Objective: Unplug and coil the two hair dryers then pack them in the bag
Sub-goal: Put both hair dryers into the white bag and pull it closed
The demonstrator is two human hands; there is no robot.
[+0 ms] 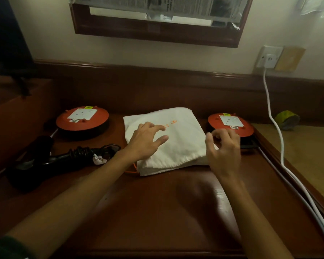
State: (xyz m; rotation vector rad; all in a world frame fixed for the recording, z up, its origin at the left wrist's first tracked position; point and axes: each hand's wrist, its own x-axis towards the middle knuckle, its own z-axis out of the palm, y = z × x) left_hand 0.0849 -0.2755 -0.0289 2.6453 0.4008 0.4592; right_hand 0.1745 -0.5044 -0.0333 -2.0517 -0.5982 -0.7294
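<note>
- Dark brown wooden desk [157,212], glossy top.
- White cloth drawstring bag [178,146] lies flat mid-desk, betw. two round orange cable reels [82,118].
- Black hair dryer [45,163], cord coiled round handle, left of bag.
- Left hand [144,143] rests on bag, fingers spread, holding nothing.
- Right hand [223,148] at bag's right edge, fingers curled; can't tell if it pinches cloth.

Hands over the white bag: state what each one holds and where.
Nothing is held. The left hand rests open on the white bag; the right hand hovers at the bag's right edge, fingers loosely curled, gripping nothing visible.
</note>
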